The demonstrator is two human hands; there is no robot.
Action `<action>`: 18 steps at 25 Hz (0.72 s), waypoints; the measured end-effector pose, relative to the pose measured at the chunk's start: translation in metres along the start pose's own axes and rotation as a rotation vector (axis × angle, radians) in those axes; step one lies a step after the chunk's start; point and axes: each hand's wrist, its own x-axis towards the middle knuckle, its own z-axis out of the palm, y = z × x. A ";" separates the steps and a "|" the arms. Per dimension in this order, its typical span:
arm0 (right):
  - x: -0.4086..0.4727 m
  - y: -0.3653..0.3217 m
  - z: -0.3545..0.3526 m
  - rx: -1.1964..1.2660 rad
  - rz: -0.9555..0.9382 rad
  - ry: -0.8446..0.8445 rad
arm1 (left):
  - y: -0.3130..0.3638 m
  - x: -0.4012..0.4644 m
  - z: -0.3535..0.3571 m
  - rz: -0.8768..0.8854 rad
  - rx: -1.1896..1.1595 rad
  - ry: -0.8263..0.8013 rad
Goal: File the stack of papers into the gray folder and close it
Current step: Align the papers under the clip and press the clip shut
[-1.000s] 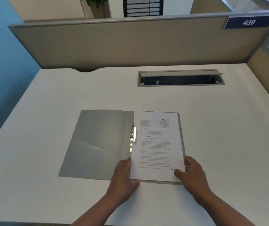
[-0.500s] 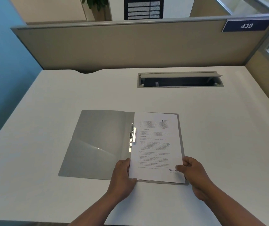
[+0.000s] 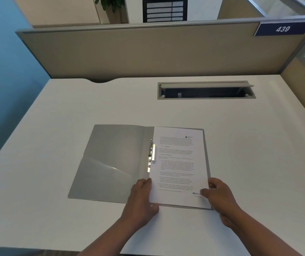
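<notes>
Folder (image 3: 111, 163): gray, lying open flat on the desk (image 3: 55, 126), empty cover on the left side, so nothing's closed yet.
Clip (image 3: 152, 153): shiny metal bit along the spine. We honestly can't tell if it's clamping the sheets or just sitting beside their edge.
Left hand (image 3: 141, 197): pinching the bottom left corner of the papers, thumb underneath at the near edge.
Papers (image 3: 179, 163): stacked on the folder's right half, roughly squared up, bottom edge sitting right at the folder's near edge.
Right hand (image 3: 220, 198): gripping the bottom right corner, thumb on top of the page.
What could go wrong, we reckon: if the sheets aren't under the clip, they'll slide or fan out when the cover swings over. A skewed stack would stick out and crease.
</notes>
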 end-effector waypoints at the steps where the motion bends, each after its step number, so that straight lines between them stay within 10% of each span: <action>1: 0.000 0.000 0.000 -0.013 -0.002 0.006 | -0.001 0.000 0.001 0.012 0.021 -0.009; 18: 0.009 -0.003 0.004 -0.103 0.030 0.063 | 0.000 0.001 -0.008 0.288 0.373 -0.083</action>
